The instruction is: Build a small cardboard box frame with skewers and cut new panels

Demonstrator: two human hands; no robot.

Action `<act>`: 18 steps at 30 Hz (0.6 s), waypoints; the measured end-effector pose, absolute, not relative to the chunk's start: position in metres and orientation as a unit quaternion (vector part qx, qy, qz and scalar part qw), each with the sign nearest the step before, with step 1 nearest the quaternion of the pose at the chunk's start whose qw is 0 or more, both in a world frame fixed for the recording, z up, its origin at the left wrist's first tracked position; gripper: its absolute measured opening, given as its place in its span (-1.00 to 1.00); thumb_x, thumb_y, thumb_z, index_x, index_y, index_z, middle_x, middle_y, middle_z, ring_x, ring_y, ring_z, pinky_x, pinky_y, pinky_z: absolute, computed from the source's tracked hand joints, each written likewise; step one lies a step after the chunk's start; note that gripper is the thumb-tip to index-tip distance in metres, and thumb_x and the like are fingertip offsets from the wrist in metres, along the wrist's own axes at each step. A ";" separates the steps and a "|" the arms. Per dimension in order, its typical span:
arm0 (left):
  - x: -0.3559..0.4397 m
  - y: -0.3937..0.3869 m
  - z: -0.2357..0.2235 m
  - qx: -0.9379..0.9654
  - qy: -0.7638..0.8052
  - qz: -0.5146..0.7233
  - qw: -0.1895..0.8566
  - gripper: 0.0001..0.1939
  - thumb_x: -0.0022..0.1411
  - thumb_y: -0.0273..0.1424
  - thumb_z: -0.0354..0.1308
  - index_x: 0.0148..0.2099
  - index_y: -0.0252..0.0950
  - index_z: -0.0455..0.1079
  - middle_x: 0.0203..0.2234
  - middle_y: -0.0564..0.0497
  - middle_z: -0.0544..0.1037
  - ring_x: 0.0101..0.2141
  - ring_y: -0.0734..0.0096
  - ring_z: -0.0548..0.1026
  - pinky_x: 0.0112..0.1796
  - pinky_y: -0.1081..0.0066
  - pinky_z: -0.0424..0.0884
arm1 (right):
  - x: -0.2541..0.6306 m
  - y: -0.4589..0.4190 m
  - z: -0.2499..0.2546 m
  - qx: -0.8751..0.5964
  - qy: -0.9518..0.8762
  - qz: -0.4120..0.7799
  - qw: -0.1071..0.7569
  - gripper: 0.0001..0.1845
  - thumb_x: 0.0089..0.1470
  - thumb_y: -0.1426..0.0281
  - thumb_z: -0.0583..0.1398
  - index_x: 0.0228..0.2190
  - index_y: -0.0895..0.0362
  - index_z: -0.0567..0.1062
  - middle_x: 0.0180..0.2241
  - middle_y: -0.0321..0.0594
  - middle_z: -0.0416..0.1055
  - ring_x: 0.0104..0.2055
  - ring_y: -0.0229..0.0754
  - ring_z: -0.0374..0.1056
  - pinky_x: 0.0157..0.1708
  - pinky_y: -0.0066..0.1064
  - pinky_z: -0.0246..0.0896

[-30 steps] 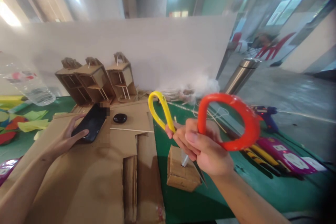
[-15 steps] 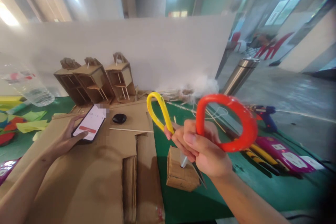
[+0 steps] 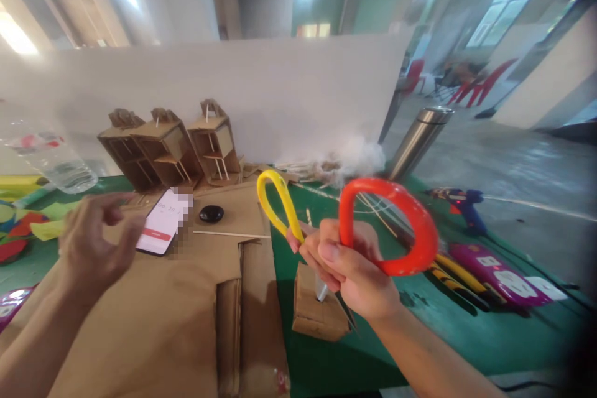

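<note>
Phone beside the left hand, scissors in the right

At nine o'clock a water bottle (image 3: 69, 165) is seen. Between eight and nine the left hand (image 3: 96, 252) is held up beside the phone (image 3: 163, 224); its fingers are bent but released, with nothing seen in them, and whether the phone's edge is touched by the thumb cannot be told. The phone is laid, it seems, on the cardboard sheet (image 3: 153, 323) with its screen lit. By judgement, the step in hand is centred on that screen, and a light touch without nudging would be called for in a next move. Beyond it, room is limited by the cardboard boxes (image 3: 172, 143) between nine and ten and by a black disc (image 3: 211, 214) at eight; more is offered towards seven. The sheet's right edge is met by the green tabletop (image 3: 336, 360) near six. Between five and six a cardboard block (image 3: 310, 314) is placed below the scissors (image 3: 346, 214), which are grasped at five by the clenched fingers of the right hand (image 3: 354, 267). Rightward swing would be restricted by a purple box (image 3: 494, 280) at four and a glue gun (image 3: 466, 202) at three
</note>
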State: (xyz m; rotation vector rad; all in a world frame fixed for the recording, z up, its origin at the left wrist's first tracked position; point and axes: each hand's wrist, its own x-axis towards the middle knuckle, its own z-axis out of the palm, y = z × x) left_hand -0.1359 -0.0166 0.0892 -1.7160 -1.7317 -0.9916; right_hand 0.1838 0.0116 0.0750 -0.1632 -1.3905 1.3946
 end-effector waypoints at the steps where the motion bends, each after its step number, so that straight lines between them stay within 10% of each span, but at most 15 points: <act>1: -0.117 -0.021 0.089 -0.694 -0.584 -0.360 0.220 -0.75 0.25 -0.26 0.07 -0.06 -0.22 0.32 -0.42 0.05 0.32 -0.40 0.27 0.36 -0.25 0.25 0.34 | 0.183 0.011 0.074 -0.068 -0.594 0.585 0.548 -0.59 0.13 0.37 0.13 -0.65 0.10 0.06 -0.76 -0.55 -0.07 -0.71 -0.40 -0.17 -0.27 -0.25 0.15; 8: 0.016 -0.034 0.043 -0.894 -0.399 -0.195 -0.059 -0.32 0.13 0.07 0.18 0.13 -0.30 0.30 -0.07 -0.23 0.51 -0.16 -0.02 0.47 -0.16 0.03 0.39 | 0.183 0.007 0.067 -0.080 -0.621 0.563 0.539 -0.64 0.18 0.37 0.09 -0.60 0.08 0.10 -0.71 -0.52 -0.03 -0.70 -0.36 -0.16 -0.21 -0.17 0.13; 18: 0.025 -0.017 0.003 -0.897 -0.364 -0.222 -0.113 -0.40 0.36 0.05 -0.13 0.24 -0.23 0.20 0.16 -0.23 0.36 0.12 -0.09 0.33 0.02 -0.03 0.34 | 0.185 0.006 0.066 -0.098 -0.640 0.554 0.523 -0.66 0.17 0.38 0.09 -0.60 0.07 0.13 -0.71 -0.54 -0.04 -0.69 -0.36 -0.15 -0.16 -0.16 0.15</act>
